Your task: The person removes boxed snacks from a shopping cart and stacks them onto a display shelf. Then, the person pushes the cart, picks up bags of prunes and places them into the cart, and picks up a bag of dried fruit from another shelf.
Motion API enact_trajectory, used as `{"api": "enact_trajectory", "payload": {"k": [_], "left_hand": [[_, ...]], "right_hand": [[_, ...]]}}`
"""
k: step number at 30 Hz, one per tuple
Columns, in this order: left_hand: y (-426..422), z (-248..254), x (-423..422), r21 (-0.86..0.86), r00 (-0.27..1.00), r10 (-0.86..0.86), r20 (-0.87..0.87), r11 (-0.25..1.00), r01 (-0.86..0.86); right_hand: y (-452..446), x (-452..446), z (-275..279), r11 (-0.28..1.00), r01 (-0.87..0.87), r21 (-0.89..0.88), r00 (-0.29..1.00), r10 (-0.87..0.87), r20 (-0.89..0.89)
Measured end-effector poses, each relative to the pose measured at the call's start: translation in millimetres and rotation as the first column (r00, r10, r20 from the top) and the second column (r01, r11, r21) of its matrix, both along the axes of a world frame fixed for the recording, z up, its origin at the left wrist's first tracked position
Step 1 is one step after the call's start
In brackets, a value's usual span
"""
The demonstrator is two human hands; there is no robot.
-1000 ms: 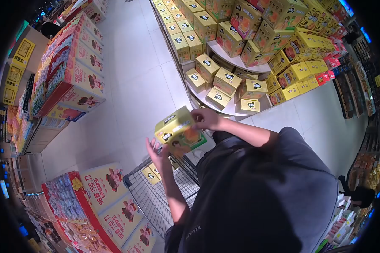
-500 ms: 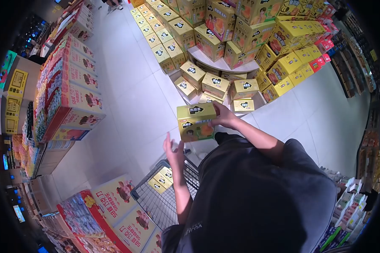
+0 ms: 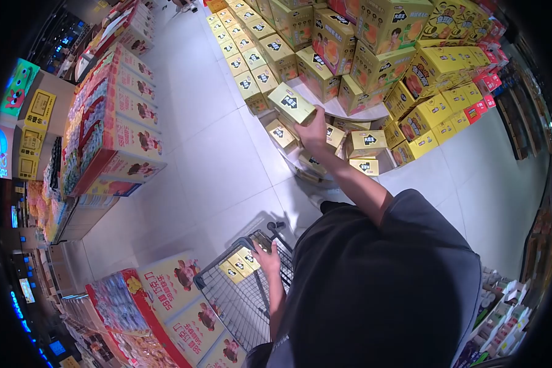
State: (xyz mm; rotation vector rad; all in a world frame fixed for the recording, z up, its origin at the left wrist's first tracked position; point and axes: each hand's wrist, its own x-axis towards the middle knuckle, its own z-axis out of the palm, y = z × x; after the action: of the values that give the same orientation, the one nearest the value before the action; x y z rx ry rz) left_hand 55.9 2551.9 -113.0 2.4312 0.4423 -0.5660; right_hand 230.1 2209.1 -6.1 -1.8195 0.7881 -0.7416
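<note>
My right hand [image 3: 313, 131] is closed on the near end of a yellow printed carton [image 3: 292, 104], at the front of a display of similar cartons. The carton is tilted, with its black arrow-shaped label facing up. Other small yellow cartons, including one with its label up [image 3: 366, 141], lie on the low shelf beside and beneath it. My left hand [image 3: 268, 259] is over the wire shopping cart [image 3: 249, 303], fingers apart, close to several yellow cartons [image 3: 240, 264] inside. Part of those cartons is hidden by the hand.
Large yellow cartons [image 3: 380, 76] are stacked behind the shelf. Red-and-white candy cartons [image 3: 135, 138] form a display at left, and more candy cartons [image 3: 187, 316] stand against the cart's left side. Pale floor tiles [image 3: 196, 153] run between the displays.
My right hand has moved from in front of my body out to the display, where it holds a carton; I cannot tell if it is the same one. My left hand has lowered over the cart.
</note>
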Motion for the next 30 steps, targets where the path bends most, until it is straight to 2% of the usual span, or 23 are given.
{"api": "enact_trajectory", "payload": {"k": [1, 3, 5, 7, 11, 13, 14, 15, 16, 17, 18, 19, 21, 22, 23, 24, 25, 26, 27, 28, 29, 30], "left_hand": [[-2, -4, -4, -0.004, 1.000, 0.007, 0.000, 1.000, -0.007], [1, -13, -14, -0.013, 0.953, 0.000, 0.302, 1.000, 0.004], [-17, 36, -9, -0.119, 0.948, 0.293, 0.126, 0.953, -0.279], [20, -33, -18, -0.081, 0.959, 0.058, 0.276, 0.996, -0.037], [17, -49, -18, 0.029, 0.946, 0.068, 0.318, 0.996, -0.081], [26, -71, -13, -0.101, 0.959, 0.208, 0.192, 0.976, -0.192], [26, -76, -13, -0.176, 0.935, 0.340, 0.105, 0.931, -0.319], [31, -88, -11, -0.184, 0.931, 0.346, 0.114, 0.929, -0.322], [41, -115, -11, -0.303, 0.913, 0.383, 0.140, 0.895, -0.329], [50, -144, -13, -0.416, 0.894, 0.420, 0.157, 0.849, -0.326], [57, -173, -10, -0.548, 0.895, 0.408, 0.178, 0.797, -0.255], [61, -185, -10, -0.556, 0.892, 0.416, 0.175, 0.790, -0.260], [62, -195, -9, -0.625, 0.930, 0.313, 0.195, 0.770, -0.128], [57, -189, -6, -0.523, 0.960, 0.213, 0.182, 0.848, -0.090], [47, -183, -4, -0.528, 0.956, 0.225, 0.187, 0.844, -0.095], [39, -189, -2, -0.201, 0.926, 0.006, 0.378, 0.977, 0.075], [29, -191, -3, 0.176, 0.847, -0.263, 0.461, 0.963, 0.204], [16, -172, -2, 0.165, 0.848, -0.254, 0.465, 0.966, 0.198], [-1, -114, 2, -0.104, 0.946, -0.019, 0.325, 0.993, 0.056], [-11, -81, 6, -0.340, 0.977, 0.179, 0.118, 0.931, -0.130], [-7, -102, 6, -0.356, 0.975, 0.186, 0.119, 0.925, -0.133], [1, -143, 3, -0.235, 0.957, 0.011, 0.291, 0.970, 0.060]], "right_hand": [[0, 5, -6, 0.998, 0.057, -0.038, 0.998, -0.057, -0.016], [3, 7, -16, 0.996, 0.063, -0.057, 0.998, -0.063, -0.003], [3, 8, -15, 0.994, 0.080, -0.080, 0.997, -0.079, 0.015], [4, 8, -9, 0.992, 0.099, -0.075, 0.994, -0.102, -0.040], [5, 9, -8, 0.982, 0.107, -0.156, 0.985, -0.125, -0.115], [7, 8, -2, 0.982, 0.106, -0.155, 0.986, -0.123, -0.108], [7, 8, 0, 0.957, 0.127, -0.261, 0.984, -0.154, -0.085], [5, 9, 2, 0.919, 0.151, -0.363, 0.981, -0.184, -0.060], [1, 8, 8, 0.907, 0.125, -0.401, 0.984, -0.166, -0.070], [-2, 7, 13, 0.906, 0.124, -0.405, 0.984, -0.164, -0.067], [-6, 7, 19, 0.919, 0.043, -0.391, 0.992, -0.087, -0.095], [-9, 7, 23, 0.926, -0.040, -0.375, 0.992, -0.007, -0.123], [-8, 7, 27, 0.936, -0.056, -0.347, 0.997, 0.032, -0.076], [-6, 6, 27, 0.950, -0.064, -0.306, 0.998, 0.058, -0.031], [-2, 2, 26, 0.948, -0.073, -0.311, 0.997, 0.068, -0.025], [8, 1, 26, 0.935, -0.031, -0.354, 0.998, 0.051, 0.048], [13, -4, 24, 0.922, 0.019, -0.387, 0.993, 0.026, 0.112], [16, -7, 26, 0.906, 0.025, -0.423, 0.993, 0.025, 0.112], [20, -10, 30, 0.900, 0.020, -0.435, 0.993, 0.031, 0.111], [23, -11, 36, 0.923, -0.017, -0.385, 0.992, 0.065, 0.112], [25, -11, 40, 0.940, -0.055, -0.336, 0.988, 0.099, 0.115], [26, -9, 40, 0.926, -0.048, -0.376, 0.982, 0.113, 0.153]]}}
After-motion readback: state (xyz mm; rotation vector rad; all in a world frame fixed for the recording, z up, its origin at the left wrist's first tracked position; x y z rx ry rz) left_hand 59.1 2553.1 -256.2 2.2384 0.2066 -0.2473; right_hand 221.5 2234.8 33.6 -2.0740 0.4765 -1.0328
